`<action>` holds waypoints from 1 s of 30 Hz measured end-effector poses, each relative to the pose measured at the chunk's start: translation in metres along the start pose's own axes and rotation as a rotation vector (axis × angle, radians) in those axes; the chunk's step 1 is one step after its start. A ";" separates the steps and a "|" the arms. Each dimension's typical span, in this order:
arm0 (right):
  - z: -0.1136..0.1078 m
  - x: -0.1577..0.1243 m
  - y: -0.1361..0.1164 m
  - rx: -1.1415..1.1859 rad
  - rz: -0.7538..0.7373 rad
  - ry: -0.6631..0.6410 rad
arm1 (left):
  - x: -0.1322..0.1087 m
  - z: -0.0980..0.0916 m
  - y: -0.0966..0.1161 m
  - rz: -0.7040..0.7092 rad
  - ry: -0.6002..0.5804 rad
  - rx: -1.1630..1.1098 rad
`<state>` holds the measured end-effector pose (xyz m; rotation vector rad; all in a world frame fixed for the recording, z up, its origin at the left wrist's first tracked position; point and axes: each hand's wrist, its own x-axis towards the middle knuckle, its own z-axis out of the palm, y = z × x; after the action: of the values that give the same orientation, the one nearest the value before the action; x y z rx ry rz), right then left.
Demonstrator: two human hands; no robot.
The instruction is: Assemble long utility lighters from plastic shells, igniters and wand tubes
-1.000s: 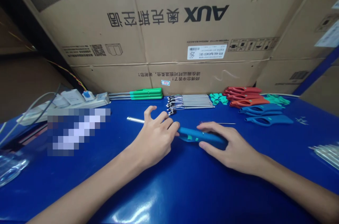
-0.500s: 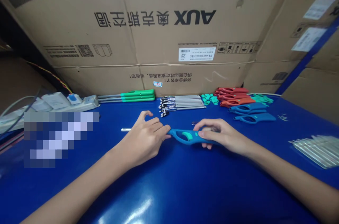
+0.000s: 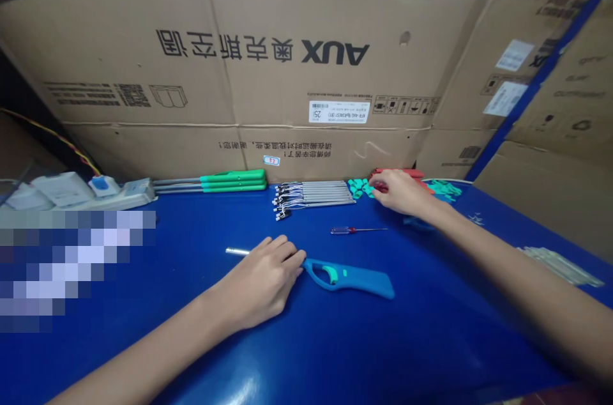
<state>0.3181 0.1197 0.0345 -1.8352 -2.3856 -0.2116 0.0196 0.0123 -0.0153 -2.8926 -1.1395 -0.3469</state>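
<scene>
My left hand [image 3: 268,277] is closed around the front of a blue long-necked gas lighter [image 3: 368,280], where the neck meets the body. The silver metal tube [image 3: 237,252] sticks out past the left side of that hand. A teal trigger [image 3: 331,274] shows in the loop of the handle, whose butt points right. My right hand [image 3: 402,191] is at the back right, thumb and forefinger a little apart, beside small teal plastic pieces [image 3: 355,188] and the red lighter bodies [image 3: 414,173]. Its other fingers are hidden.
A screwdriver [image 3: 343,230] lies mid-table. Metal tubes with wires [image 3: 325,193] and green lighters [image 3: 234,180] line the back by a cardboard wall [image 3: 268,92]. More teal parts [image 3: 445,189] and clear-wrapped sticks [image 3: 558,266] are right; a power strip [image 3: 136,193] is left.
My right hand has let go of the blue lighter's handle and moved back and right to the parts. The left hand keeps hold, and the lighter's butt has tilted nearer me. The view has shifted.
</scene>
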 end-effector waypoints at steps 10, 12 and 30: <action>0.027 0.032 -0.023 -0.273 -0.118 -0.187 | 0.000 0.006 -0.002 -0.119 -0.007 -0.224; 0.028 0.031 -0.023 -0.290 -0.127 -0.183 | 0.000 0.004 -0.002 -0.105 -0.015 -0.220; -0.003 -0.048 -0.078 0.564 -0.522 0.073 | 0.001 0.000 -0.007 -0.100 0.009 -0.263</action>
<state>0.2551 0.0538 0.0261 -0.9384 -2.4771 0.3151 0.0157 0.0179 -0.0159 -3.0549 -1.3346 -0.5512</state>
